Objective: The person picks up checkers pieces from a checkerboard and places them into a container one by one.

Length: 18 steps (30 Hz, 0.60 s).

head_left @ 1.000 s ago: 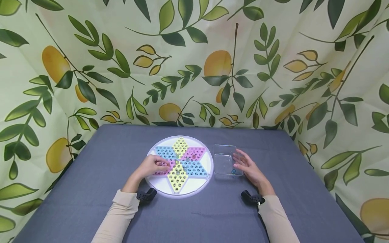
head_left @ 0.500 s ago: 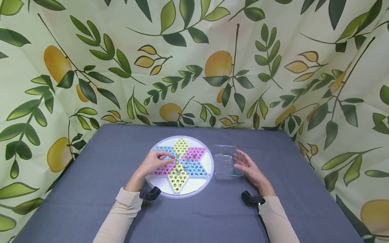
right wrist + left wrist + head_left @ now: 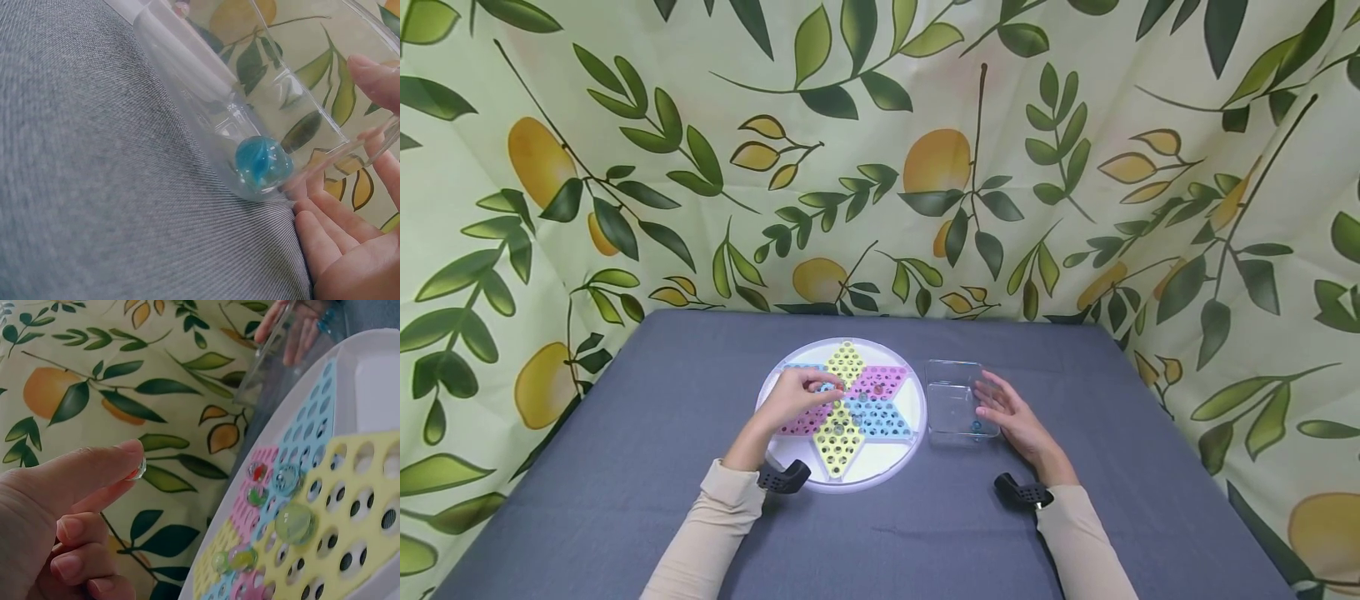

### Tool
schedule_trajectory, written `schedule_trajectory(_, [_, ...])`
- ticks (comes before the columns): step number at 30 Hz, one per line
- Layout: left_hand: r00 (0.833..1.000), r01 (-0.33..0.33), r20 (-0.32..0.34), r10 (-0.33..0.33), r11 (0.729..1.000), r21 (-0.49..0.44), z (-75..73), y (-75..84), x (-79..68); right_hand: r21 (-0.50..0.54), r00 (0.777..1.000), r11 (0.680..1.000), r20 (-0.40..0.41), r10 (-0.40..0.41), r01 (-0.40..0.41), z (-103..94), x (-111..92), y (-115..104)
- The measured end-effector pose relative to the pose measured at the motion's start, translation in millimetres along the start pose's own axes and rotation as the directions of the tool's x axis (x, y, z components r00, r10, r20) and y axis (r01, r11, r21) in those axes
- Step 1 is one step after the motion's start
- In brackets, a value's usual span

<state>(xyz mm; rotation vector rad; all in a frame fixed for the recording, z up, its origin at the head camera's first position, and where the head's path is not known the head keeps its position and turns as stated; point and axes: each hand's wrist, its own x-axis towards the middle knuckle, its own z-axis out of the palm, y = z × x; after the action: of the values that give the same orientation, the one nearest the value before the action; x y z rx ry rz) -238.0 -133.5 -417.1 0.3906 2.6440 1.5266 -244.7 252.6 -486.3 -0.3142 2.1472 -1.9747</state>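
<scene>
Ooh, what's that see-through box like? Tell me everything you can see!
The see-through box is clear and four-sided, maybe plastic or glass, with rounded corners and an open top. It stands upright on the gray cloth, just to the right of the round game board. A blue marble lies inside, towards its near right corner. The right hand curves along its right side, seemingly touching it.

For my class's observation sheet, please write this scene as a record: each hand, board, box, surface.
Left hand: pinches a clear-and-red marble above the board
Right hand: at the right side of the clear box
Board: white, round, coloured star of holes; several marbles on it
Box: right of board; blue marble inside
Surface: grey cloth
</scene>
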Motion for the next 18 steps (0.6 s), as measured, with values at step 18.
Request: schedule_trajectory(18, [0.999,-0.023,0.036,0.024,0.999,-0.036,23.9,15.8,11.3,-0.002,1.0,1.0,0.008,-0.003,0.003,-0.5,0.6,1.2])
